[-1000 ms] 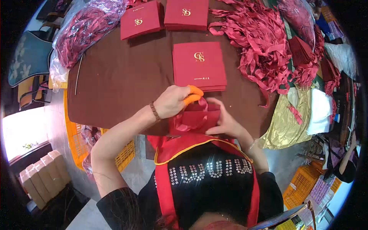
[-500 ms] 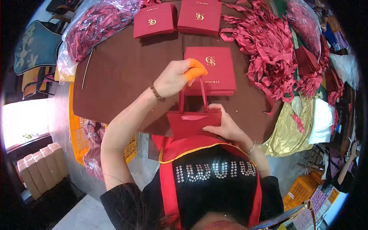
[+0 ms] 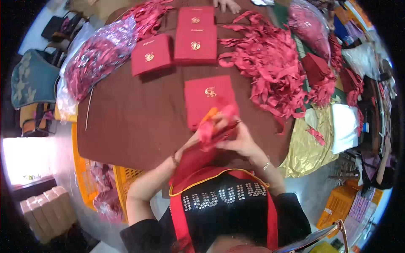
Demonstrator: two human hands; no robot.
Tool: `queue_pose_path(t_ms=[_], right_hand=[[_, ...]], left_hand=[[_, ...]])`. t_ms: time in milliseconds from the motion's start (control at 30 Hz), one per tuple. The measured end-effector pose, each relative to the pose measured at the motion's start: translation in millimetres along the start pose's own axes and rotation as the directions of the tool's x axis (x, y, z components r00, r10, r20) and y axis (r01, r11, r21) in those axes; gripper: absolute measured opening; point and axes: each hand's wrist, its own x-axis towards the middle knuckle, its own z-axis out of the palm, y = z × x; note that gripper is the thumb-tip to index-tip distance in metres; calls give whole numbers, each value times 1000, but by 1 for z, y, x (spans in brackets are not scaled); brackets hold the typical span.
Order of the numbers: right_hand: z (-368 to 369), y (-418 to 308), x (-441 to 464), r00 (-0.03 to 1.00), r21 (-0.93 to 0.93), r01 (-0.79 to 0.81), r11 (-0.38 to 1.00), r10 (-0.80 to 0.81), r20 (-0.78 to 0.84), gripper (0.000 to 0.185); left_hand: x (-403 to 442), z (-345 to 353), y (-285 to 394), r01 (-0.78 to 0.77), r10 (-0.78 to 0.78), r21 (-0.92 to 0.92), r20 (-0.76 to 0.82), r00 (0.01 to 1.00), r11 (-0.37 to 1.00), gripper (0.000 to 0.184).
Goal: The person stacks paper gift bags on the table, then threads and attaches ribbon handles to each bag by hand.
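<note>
A small red paper gift bag (image 3: 195,157) is tilted in front of my chest, its pink-red ribbon handles (image 3: 206,135) smeared by motion. My left hand (image 3: 216,121), with orange finger covers, is closed at the ribbon and the bag's top, partly hidden behind them. On the other side my right hand (image 3: 239,142) grips the bag's edge, fingers bent round it. Just beyond both hands lies a stack of flat red bags (image 3: 204,95) with gold lettering.
More red bag stacks (image 3: 195,46) stand farther back on the brown table (image 3: 122,114). A large heap of red ribbons (image 3: 274,67) spreads at the right. Plastic-wrapped ribbons (image 3: 95,59) lie at the left. Another person's hand (image 3: 228,5) rests at the far edge. Orange crates (image 3: 86,173) stand below left.
My left hand has come down from holding the handles upright and now meets my right hand at the bag. The bag has turned and tilted. Another person's hand has appeared at the far edge.
</note>
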Motion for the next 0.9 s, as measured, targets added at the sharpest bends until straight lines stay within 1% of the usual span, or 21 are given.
queue_pose_path(t_ms=[33,67,100,167,200,233,267,367,400,433,467,500,533,567,600,633,700,733,767,833,900], right_hand=[[3,0,0,998,-58,70,996,-70,2,56],[4,0,-2,999,-30,21,999,-23,-46,53],[7,-1,-2,986,-44,-17,999,9,-169,45],[-3,1,-7,952,-38,94,995,-101,-289,29],[-11,3,-11,927,34,17,999,-3,-375,20],[-18,1,-16,889,118,-57,991,104,-447,13],[-20,-1,-20,872,202,18,979,83,-483,11],[-20,-6,-30,881,166,253,953,-155,-447,25],[-23,-8,-32,880,2,254,967,-230,-415,40],[-23,-12,-34,877,-12,316,949,-297,-376,52],[-22,-20,-34,876,-174,275,946,-321,-359,55],[-23,-26,-35,874,-335,227,914,-343,-344,58],[-26,-27,-33,872,-331,225,916,-341,-351,58],[-30,-29,-30,870,-639,140,757,-402,-286,56],[-35,-30,-30,877,-866,41,498,-433,-208,54],[-41,-25,-30,873,-865,25,501,-433,-226,54],[-57,-8,-36,932,-795,22,607,-300,-203,39],[-56,-3,-37,912,-792,0,610,-325,-251,33],[-63,6,-40,926,-787,1,617,-298,-232,36],[-54,-2,-44,933,-747,-201,634,-109,-343,41],[-62,14,-44,918,-794,-205,572,-169,-358,43]], left_hand=[[-3,3,8,131,-135,-75,-50,990,988,49],[-1,5,18,262,-277,-151,-88,957,953,49],[7,6,28,245,-277,-166,-213,937,955,45],[11,6,36,258,-273,-90,-299,914,962,37],[14,-1,36,266,-279,-84,-285,917,960,37],[16,-10,33,168,-129,77,-362,923,983,35],[17,-16,32,77,32,240,-417,908,968,33],[33,-17,44,-55,237,367,-474,848,929,34],[32,-16,44,-53,245,375,-484,840,925,34],[32,-16,44,9,166,344,-476,863,939,35],[32,-14,41,73,84,311,-463,882,948,37],[32,-14,31,70,81,311,-450,890,948,39],[29,-13,23,92,61,329,-425,903,940,39],[25,-9,15,115,34,345,-397,917,931,39],[20,3,12,152,-21,283,-416,909,947,37],[17,7,3,127,17,340,-389,921,932,37],[8,10,-5,125,52,547,-296,954,828,40],[7,12,-7,124,31,544,-267,963,830,40],[6,14,-7,95,61,622,-225,972,778,42],[0,12,-15,57,70,693,-154,986,719,45],[-7,1,-30,66,94,848,-135,986,527,47]])
